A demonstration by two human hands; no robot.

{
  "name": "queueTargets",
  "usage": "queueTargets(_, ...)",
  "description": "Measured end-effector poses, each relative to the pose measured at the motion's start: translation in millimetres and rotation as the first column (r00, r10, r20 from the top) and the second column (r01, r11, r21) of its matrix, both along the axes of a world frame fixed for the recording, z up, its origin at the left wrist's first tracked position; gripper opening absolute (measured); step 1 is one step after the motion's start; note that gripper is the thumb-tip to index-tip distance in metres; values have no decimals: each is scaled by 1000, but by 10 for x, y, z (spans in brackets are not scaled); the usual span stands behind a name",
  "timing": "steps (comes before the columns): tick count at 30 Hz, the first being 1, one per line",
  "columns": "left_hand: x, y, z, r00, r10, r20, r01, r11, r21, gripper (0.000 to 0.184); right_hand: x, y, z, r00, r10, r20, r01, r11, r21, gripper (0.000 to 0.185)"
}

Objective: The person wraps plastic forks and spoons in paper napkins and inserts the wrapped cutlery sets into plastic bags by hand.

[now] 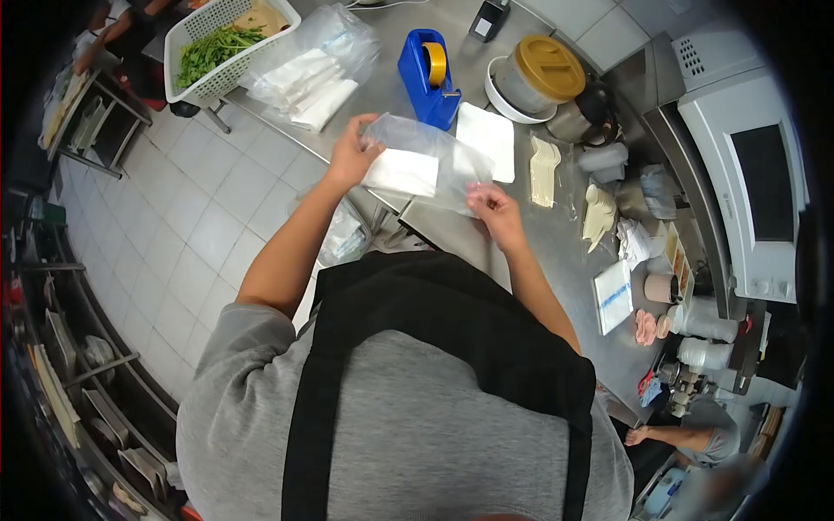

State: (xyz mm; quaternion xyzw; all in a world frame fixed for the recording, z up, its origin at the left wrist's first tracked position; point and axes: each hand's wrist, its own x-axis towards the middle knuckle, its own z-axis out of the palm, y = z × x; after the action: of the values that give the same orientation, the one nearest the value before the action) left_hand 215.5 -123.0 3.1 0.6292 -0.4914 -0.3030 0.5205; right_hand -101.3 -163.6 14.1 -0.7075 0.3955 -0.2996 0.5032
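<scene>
Between my two hands is a clear plastic bag (407, 132) with folded white napkins (401, 172) inside. My left hand (352, 154) grips the bag's left end, thumb against the plastic. At the other end, my right hand (497, 214) pinches the bag's edge in closed fingertips. Just beyond the bag, a flat stack of white napkins (488, 139) lies on the steel counter. Behind it stands a blue tape dispenser (426, 102) with a yellow roll. Up and left rests a large clear bag (347, 39) with bundled napkins (317, 91).
A white basket (176, 54) of greens is at upper left. A yellow-lidded container (546, 74), a kettle (573, 122), pale disposable cutlery (544, 174) and a blue-striped white packet (612, 298) line the counter. A microwave (738, 165) stands right. A co-worker's arm (673, 436) shows at lower right.
</scene>
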Motion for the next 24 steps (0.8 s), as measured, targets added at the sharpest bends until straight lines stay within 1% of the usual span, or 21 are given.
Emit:
queueTargets(3, -29, 20, 28, 966, -52, -253, 33, 996, -79, 50, 34, -22, -15, 968, -126, 215, 74, 969, 235, 17)
queueTargets(5, -14, 62, 76, 952, -93, -290, 81, 995, -53, 50, 36, 41, 81, 978, -147, 147, 101, 954, 282, 19)
queueTargets(6, 5, 77, 122, 945, -115, -307, 107, 993, -43, 50, 52, 65, 133, 981, -158, 115, 117, 946, 302, 21)
queueTargets(9, 64, 173, 248, 895, -230, -382, 195, 972, -129, 51, -65, -37, -69, 952, -83, 295, 46, 990, 131, 28)
queueTargets(12, 79, 222, 409, 876, -254, -409, 194, 964, -182, 49, -9, -32, 428, 933, -284, 220, 229, 942, 244, 47)
queueTargets(15, 128, 150, 482, 893, -204, -400, 106, 961, -254, 48, 11, -107, 602, 906, -192, 376, 42, 928, 371, 67)
queueTargets(18, 174, 90, 546, 858, -170, -484, 12, 950, -313, 46, 211, 68, 691, 920, -113, 374, 97, 993, 63, 53)
queueTargets(21, 184, 94, 594, 834, -173, -523, -10, 945, -327, 44, 156, -55, 444, 972, 58, 226, -48, 998, -48, 30)
queueTargets(22, 194, 105, 613, 832, -175, -527, -13, 943, -332, 44, 141, -82, 413, 964, -61, 260, 60, 998, 14, 16)
queueTargets(24, 226, 132, 648, 827, -178, -534, -19, 940, -342, 45, 66, -136, 496, 894, -168, 415, 116, 982, 148, 20)
